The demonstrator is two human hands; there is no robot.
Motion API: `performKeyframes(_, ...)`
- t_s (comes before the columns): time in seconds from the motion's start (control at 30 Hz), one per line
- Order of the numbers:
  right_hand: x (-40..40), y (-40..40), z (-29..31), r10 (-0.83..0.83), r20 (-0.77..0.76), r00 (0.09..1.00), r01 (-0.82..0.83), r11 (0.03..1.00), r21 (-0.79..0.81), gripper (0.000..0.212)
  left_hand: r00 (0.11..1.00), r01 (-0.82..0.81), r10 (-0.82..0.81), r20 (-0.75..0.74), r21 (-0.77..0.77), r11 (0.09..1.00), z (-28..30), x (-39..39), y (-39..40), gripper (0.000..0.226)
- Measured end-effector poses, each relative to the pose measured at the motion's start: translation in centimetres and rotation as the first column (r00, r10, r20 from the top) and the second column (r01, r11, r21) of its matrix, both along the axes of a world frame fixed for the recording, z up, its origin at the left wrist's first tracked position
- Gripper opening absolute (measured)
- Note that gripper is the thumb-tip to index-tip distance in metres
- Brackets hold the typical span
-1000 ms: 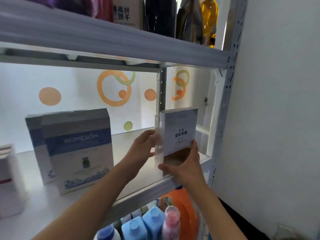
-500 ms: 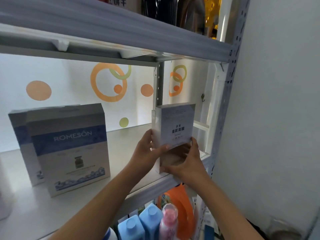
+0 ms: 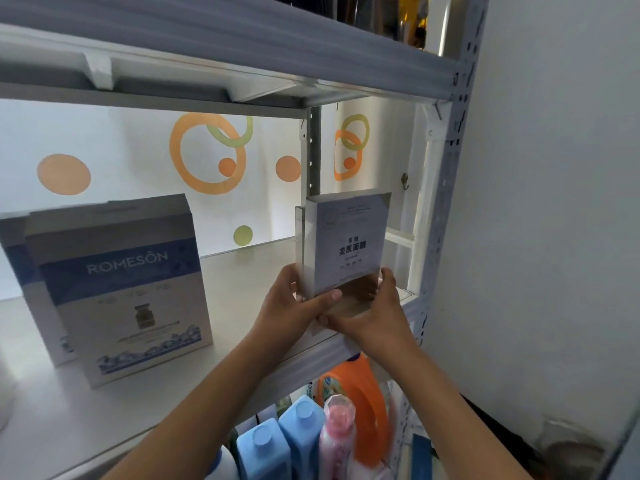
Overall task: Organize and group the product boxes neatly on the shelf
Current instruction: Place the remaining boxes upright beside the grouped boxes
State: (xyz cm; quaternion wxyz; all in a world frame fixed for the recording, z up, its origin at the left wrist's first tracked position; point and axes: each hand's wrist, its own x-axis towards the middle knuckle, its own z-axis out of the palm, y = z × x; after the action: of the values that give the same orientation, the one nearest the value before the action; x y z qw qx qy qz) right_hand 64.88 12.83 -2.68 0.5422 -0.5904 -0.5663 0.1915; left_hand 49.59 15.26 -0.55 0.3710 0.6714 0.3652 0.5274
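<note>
A small white mask box [image 3: 353,244] with black Chinese print stands upright at the right end of the white shelf [image 3: 242,278], with a second thin box pressed behind it. My left hand [image 3: 294,306] grips the boxes' lower left edge, thumb across the front. My right hand [image 3: 374,313] holds the lower right corner from below and the side. Two larger blue-and-white ROMESON boxes [image 3: 121,282] stand upright, one behind the other, at the shelf's left.
The upper shelf board [image 3: 242,53] hangs low overhead. A perforated metal post [image 3: 446,202] and a white wall close the right side. Blue bottles [image 3: 284,441], a pink bottle [image 3: 337,434] and an orange jug [image 3: 360,393] sit on the shelf below.
My left hand closed onto the small boxes' left edge and its thumb came across the front. The boxes stayed at the shelf's right end; the view shifted slightly.
</note>
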Motion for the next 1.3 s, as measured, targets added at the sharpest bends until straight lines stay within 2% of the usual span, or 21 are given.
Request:
performKeyframes(0.17,0.0,-0.1,0.2,0.018,-0.011,1.000,-0.018,1.000,0.012,0.111,0.999,-0.022,0.022,-0.035,-0.022,1.000,0.1,0.2,-0.1,0.042)
performKeyframes(0.33,-0.1,0.2,-0.3,0.004,0.018,1.000,-0.005,1.000,0.007,0.107,1.000,-0.010,0.010,0.006,-0.045,0.999,0.3,0.3,-0.1,0.033)
performKeyframes(0.43,0.1,-0.1,0.4,0.044,-0.018,0.999,-0.045,0.999,-0.025,0.092,0.998,-0.055,0.055,-0.008,-0.011,0.998,0.2,0.0,0.1,0.032)
performKeyframes(0.57,2.0,0.4,3.3,0.112,-0.167,0.980,-0.134,0.983,-0.125,0.074,0.996,-0.093,0.093,0.002,0.033,0.995,0.2,-0.4,0.4,0.029)
performKeyframes(0.73,1.4,2.6,4.4,0.225,-0.266,0.937,-0.251,0.966,-0.068,0.048,0.992,-0.128,0.127,0.026,0.081,0.988,0.3,-0.5,0.5,0.032)
performKeyframes(0.8,0.3,3.7,4.0,0.227,-0.285,0.931,-0.246,0.969,-0.032,0.050,0.989,-0.143,0.139,0.044,0.106,0.984,0.3,-0.4,0.3,0.036)
performKeyframes(0.9,-1.1,5.2,3.3,0.210,-0.313,0.926,-0.230,0.973,-0.028,0.067,0.980,-0.191,0.185,0.068,0.106,0.976,0.4,-0.3,0.3,0.036)
performKeyframes(1.13,-3.0,5.4,3.2,0.251,-0.348,0.904,-0.261,0.965,0.018,0.039,0.957,-0.272,0.261,0.128,0.080,0.959,0.5,-0.5,0.5,0.029)
performKeyframes(1.3,-2.5,5.0,2.5,0.283,-0.355,0.891,-0.289,0.957,0.035,0.039,0.958,-0.259,0.249,0.142,0.054,0.964,0.6,-0.2,0.3,0.032)
